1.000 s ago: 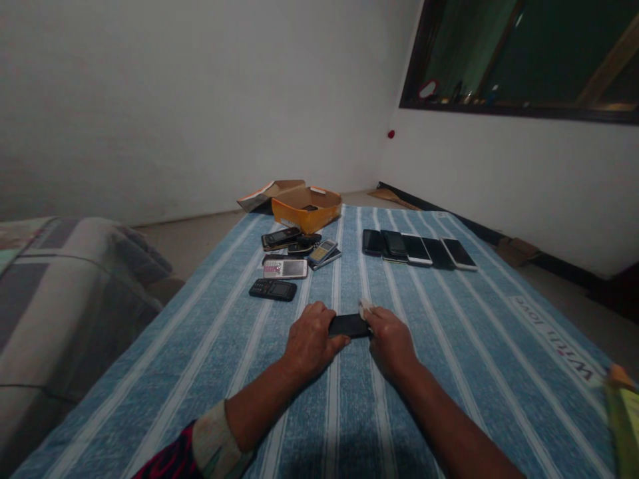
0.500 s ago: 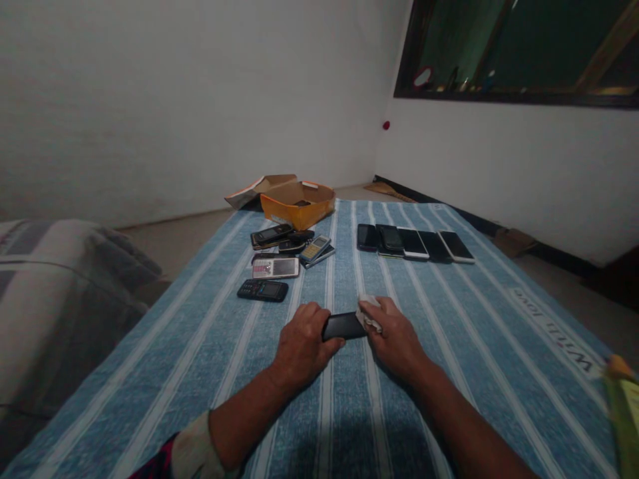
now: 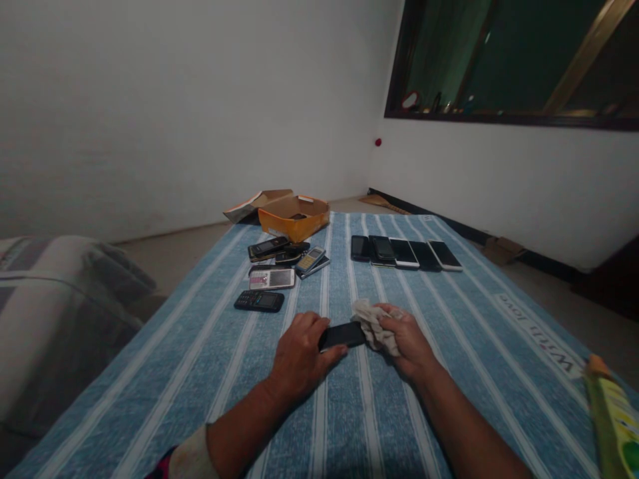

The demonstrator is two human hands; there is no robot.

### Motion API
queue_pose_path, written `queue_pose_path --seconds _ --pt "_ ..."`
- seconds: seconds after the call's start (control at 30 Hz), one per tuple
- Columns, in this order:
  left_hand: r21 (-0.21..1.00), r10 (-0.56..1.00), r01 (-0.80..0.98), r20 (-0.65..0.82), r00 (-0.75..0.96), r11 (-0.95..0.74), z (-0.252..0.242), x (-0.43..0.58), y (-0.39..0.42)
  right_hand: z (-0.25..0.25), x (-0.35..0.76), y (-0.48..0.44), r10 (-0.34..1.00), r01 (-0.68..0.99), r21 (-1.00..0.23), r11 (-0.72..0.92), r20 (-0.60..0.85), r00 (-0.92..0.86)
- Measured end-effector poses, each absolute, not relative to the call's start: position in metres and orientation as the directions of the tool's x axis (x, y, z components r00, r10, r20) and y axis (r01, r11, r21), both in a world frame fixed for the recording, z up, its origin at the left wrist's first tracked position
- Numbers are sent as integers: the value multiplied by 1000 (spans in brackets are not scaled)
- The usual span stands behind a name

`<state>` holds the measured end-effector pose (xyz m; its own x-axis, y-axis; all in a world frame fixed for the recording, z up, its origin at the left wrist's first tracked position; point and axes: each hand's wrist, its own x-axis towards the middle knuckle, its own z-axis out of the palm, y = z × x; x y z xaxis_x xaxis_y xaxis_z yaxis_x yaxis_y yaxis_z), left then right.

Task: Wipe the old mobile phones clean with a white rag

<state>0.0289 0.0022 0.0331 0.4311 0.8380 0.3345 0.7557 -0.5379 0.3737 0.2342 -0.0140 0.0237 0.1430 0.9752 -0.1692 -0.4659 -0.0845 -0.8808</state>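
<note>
A black smartphone [image 3: 344,335] lies nearly level, just above or on the striped cloth, its left end gripped by my left hand [image 3: 303,349]. The thumb runs along its near edge and the fingers along the far edge. My right hand [image 3: 407,342] is closed on a crumpled whitish wiping cloth [image 3: 375,324], at the phone's right end. Beyond my left hand lie a black keypad phone [image 3: 259,301] and a white keypad phone [image 3: 272,279].
Several older phones [image 3: 287,255] are heaped before an open orange box [image 3: 294,223]. A row of smartphones [image 3: 404,253] lies at the back right. A green-yellow package [image 3: 614,419] stands at the right edge. The striped blue cloth [image 3: 200,372] covers the surface.
My right hand has drawn the wiping cloth slightly right, so more of the cloth shows. My left hand still grips the phone. The whole view has shifted slightly.
</note>
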Motion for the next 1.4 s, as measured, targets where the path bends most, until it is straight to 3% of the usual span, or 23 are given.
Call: queue_pose_path --seconds 0.07,0.13,0.23,0.3,0.4,0.5,0.63,0.77,1.0,1.27,1.4 --pt "469 830 692 403 386 -549 37 32 -2 27 231 -15 978 -505 -858 -97 -175 111" --pt "630 856 579 382 348 -517 42 38 -9 31 227 -18 981 -529 -844 -92 -167 96" --pt "922 930 299 138 341 -246 50 50 -21 36 218 -25 988 -559 -827 -56 -128 90" --pt "994 931 113 -46 361 5 54 58 -29 36 210 -33 990 -542 -839 -45 -111 89" --pt "977 896 -61 -161 414 204 55 65 -35 33 199 -45 988 -370 -928 -40 -93 127" --pt "946 876 -126 -219 429 298 50 67 -34 27 190 -54 974 -5 -993 118 115 193" --pt "916 869 -192 -246 429 354 42 64 -28 24 189 -61 915 341 -895 287 361 178" --pt "932 896 -177 -234 377 317 41 62 -25 27 199 -73 930 448 -860 246 339 140" --pt "953 826 51 -286 485 300 38 68 -43 24 214 -109 995 419 -908 19 57 77" --pt "980 719 49 -174 673 191 36 65 -52 17 218 -114 980 145 -986 -84 -56 191" --pt "980 734 83 -192 652 183 31 67 -50 27 213 -117 986 45 -994 -101 -94 137"
